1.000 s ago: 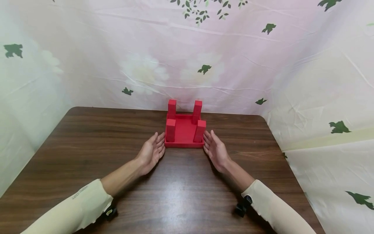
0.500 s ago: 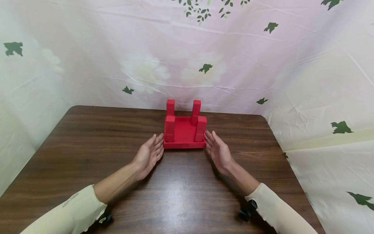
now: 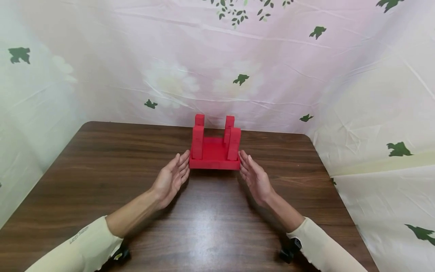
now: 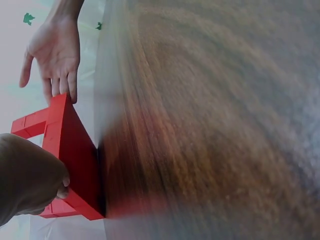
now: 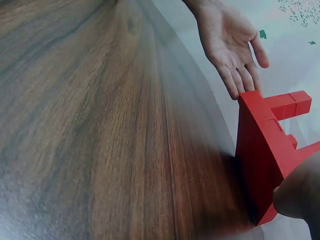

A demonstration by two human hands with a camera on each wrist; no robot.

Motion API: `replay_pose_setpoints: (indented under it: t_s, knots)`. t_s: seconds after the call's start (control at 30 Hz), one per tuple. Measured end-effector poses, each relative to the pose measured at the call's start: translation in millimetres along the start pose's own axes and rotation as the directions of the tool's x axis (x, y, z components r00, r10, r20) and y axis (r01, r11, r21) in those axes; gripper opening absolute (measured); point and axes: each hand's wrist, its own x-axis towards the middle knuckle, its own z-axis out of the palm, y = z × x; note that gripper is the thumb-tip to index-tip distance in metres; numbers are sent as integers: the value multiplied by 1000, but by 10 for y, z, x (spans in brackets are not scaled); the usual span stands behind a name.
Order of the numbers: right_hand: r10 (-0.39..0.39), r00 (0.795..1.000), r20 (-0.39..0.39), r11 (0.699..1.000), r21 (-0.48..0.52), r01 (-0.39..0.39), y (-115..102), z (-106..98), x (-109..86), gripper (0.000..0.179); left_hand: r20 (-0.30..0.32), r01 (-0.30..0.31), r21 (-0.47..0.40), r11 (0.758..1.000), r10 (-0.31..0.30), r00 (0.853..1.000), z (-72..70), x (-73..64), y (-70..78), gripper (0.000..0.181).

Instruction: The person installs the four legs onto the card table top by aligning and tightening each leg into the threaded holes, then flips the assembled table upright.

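A red, shallow-rimmed base (image 3: 215,164) with several upright square posts, like a small upturned table, is between my hands near the table's back edge. Its near side is raised off the table and its underside shows in both wrist views. My left hand (image 3: 170,182), palm inward and fingers straight, touches the left side with its fingertips. On the opposite side the straight fingers of my right hand (image 3: 256,183) press likewise. In the left wrist view the right hand (image 4: 56,50) has its thumb apart. The far edge's contact with the table is hidden.
The dark wood-grain table (image 3: 210,226) extends toward me and to both sides. Pale cloth (image 3: 272,75) printed with green birds and leaves hangs at the back and sides. Cream sleeves (image 3: 81,241) cover both forearms, with small black devices (image 3: 289,251) near the cuffs.
The near side of the red base has risen, tilting it away from me; its front posts now stand higher in view. Both hands have kept their places at its sides, shifting slightly outward.
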Motion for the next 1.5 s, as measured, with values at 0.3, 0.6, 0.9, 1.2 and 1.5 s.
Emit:
replay_pose_setpoints:
  t_s: [0.3, 0.6, 0.9, 1.2, 1.5]
  knots:
    - [-73, 997, -16, 997, -9, 72, -66, 35, -62, 71, 21, -39, 22, 999, 38, 999, 28, -5, 25, 72]
    - [-118, 993, 27, 992, -39, 119, -126, 56, -57, 71, 31, -97, 60, 993, 95, 995, 33, 20, 83, 69]
    - [-217, 973, 84, 974, -47, 221, -104, 83, -34, 73, 41, -168, 104, 980, 165, 985, 15, 69, 102, 70]
    - [-362, 925, 115, 931, 8, 364, -15, 11, 64, 83, 50, -243, 156, 957, 238, 970, 33, 132, 134, 69]
    - [-288, 956, 50, 956, -42, 290, -260, 123, 19, 68, 46, -262, 174, 949, 259, 965, 49, 206, 202, 67]
